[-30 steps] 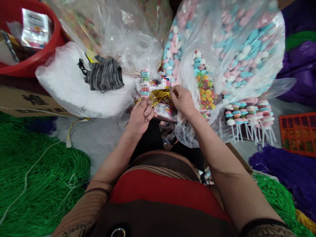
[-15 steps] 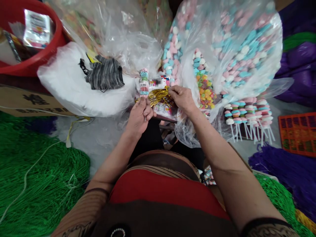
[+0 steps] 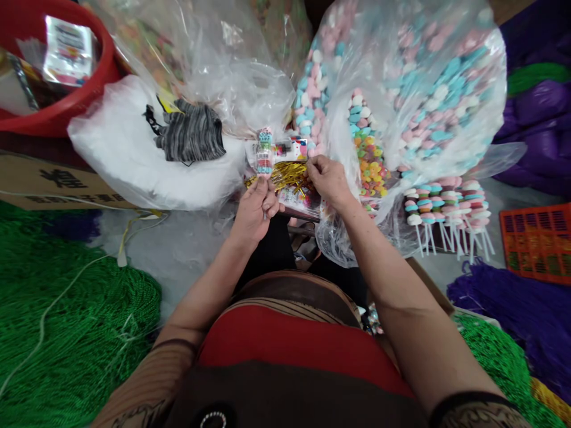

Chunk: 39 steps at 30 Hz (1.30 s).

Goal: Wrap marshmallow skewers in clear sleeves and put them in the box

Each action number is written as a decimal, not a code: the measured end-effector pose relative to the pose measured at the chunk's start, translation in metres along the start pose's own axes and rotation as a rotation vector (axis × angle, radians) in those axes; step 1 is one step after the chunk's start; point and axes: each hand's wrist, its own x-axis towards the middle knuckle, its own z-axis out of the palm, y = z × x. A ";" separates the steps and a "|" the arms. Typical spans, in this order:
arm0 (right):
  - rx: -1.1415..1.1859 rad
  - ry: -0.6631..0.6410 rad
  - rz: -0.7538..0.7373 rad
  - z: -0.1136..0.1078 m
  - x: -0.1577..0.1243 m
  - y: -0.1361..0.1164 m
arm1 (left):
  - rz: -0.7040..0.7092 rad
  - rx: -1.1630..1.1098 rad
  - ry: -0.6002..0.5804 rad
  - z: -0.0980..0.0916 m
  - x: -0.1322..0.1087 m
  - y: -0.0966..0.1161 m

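Note:
Upright in the middle stands a candy skewer (image 3: 264, 151) in a printed clear wrapper. My left hand (image 3: 257, 207) is closed around its lower end, and a bit of stick shows below the fingers. My right hand (image 3: 329, 180) is pinched at the right end of a bundle of gold twist ties (image 3: 289, 176); the fingertips seem to grip a strand, though it is too thin to see well. Flat printed wrappers (image 3: 294, 198) lie beneath and beside the gold ties.
Clear bags of pink, blue and white candies (image 3: 439, 89) stand at the back right. Unwrapped candy skewers (image 3: 446, 202) lie right of my arm. Further left are a striped grey cloth (image 3: 191, 132) on a white bag, a red tub (image 3: 104, 65) and green cords (image 3: 80, 321).
My left hand and the candy skewer have shifted slightly to the right and down. The right hand stays at the gold ties with its fingers still pinched.

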 end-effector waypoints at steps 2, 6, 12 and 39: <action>-0.035 -0.026 -0.045 -0.003 -0.001 0.005 | 0.002 0.005 -0.003 -0.001 0.000 0.000; -0.165 -0.150 -0.187 -0.009 -0.004 0.012 | 0.015 0.006 -0.018 -0.002 0.002 -0.002; -0.315 -0.139 -0.160 -0.003 -0.011 0.007 | 0.002 0.019 -0.028 0.001 0.003 -0.005; 0.260 -0.013 0.255 -0.004 -0.007 0.013 | 0.009 0.035 -0.017 0.001 0.000 -0.006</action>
